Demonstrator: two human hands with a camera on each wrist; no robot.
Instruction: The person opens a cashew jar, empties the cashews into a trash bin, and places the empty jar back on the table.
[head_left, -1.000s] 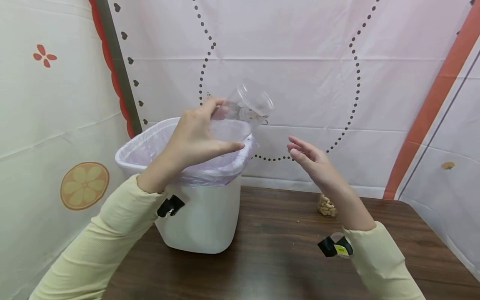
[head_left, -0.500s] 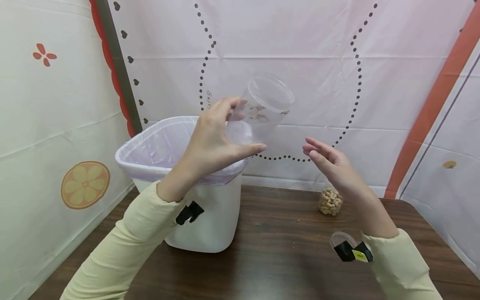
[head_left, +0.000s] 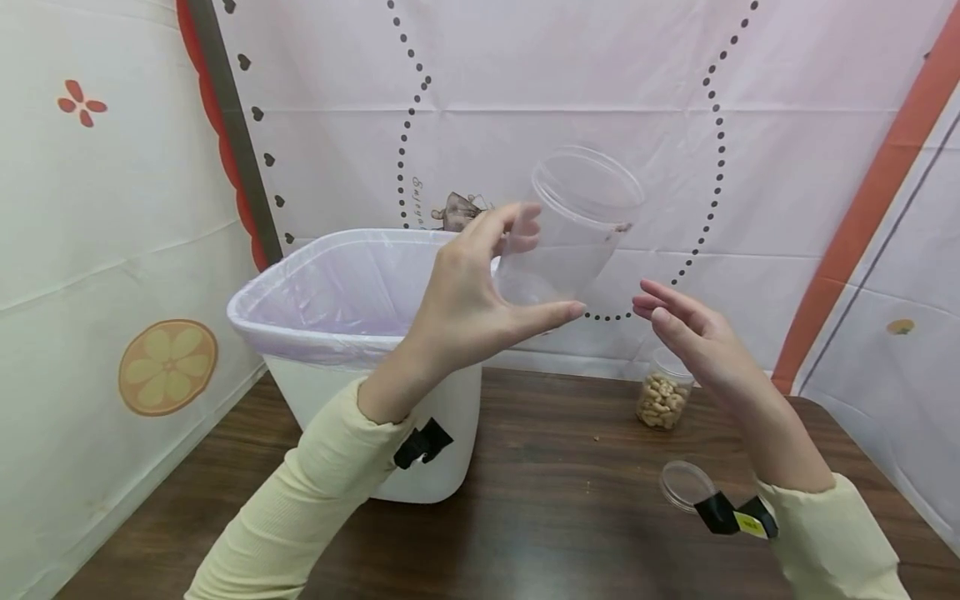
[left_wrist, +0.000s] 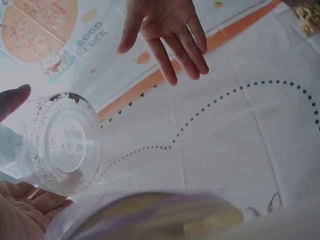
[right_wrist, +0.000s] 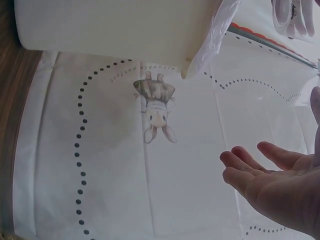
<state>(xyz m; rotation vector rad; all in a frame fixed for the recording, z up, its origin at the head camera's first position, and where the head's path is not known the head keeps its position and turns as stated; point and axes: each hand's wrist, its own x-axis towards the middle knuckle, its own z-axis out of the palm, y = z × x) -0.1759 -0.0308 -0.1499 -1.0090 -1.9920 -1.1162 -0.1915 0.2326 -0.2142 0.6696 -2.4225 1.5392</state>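
Observation:
A clear plastic jar (head_left: 566, 242), lidless and tilted with its mouth up to the right, is held in the air by my left hand (head_left: 480, 296). Thumb and fingers wrap its lower side. In the left wrist view small dark specks cling to the base of the jar (left_wrist: 67, 145). My right hand (head_left: 697, 333) hovers to the right of the jar, fingers extended and apart from it. The right wrist view shows this hand (right_wrist: 280, 185) holding nothing. Left of the jar stands a white trash bin (head_left: 442, 417) lined with a thin purple bag (head_left: 337, 292).
Behind my right hand, a small clear jar of cashews (head_left: 663, 396) stands on the dark wooden table (head_left: 540, 500). A round clear lid (head_left: 686, 485) lies nearer, beside the right wrist. A few crumbs dot the wood. Printed cloth (head_left: 555, 67) hangs close behind.
My left hand has carried the clear jar rightward from over the bin's rim, turning its mouth more upward. My right hand has also shifted right, and the cashew jar and lid show more fully.

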